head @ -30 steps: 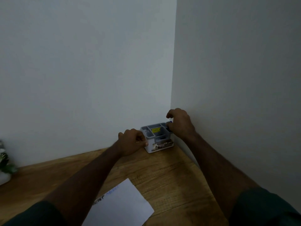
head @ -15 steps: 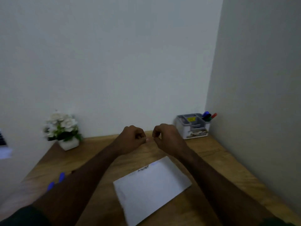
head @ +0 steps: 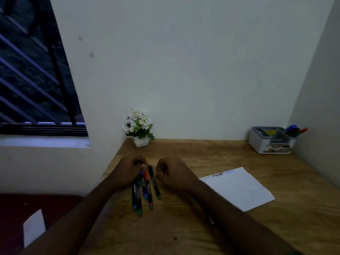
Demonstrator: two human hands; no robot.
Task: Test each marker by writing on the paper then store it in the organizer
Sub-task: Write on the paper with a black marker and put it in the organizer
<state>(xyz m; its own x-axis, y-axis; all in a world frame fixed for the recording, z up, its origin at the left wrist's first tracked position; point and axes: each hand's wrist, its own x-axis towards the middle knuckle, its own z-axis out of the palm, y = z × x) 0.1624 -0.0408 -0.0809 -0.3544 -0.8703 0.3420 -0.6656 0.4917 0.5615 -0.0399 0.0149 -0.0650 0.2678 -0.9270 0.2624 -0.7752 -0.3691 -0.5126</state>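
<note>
A wooden counter [head: 211,234] with visible grain fills a corner of plain white walls [head: 184,61]. Beyond the fingers, against the back wall, stands a small white pot of white artificial flowers [head: 138,127]. Up and to the left of the fingers is a dark window with black slanted bars [head: 31,70] above a pale sill [head: 44,141]. Below left lies dark red floor [head: 36,205] bearing a white sheet [head: 34,227]. The light is dim.
</note>
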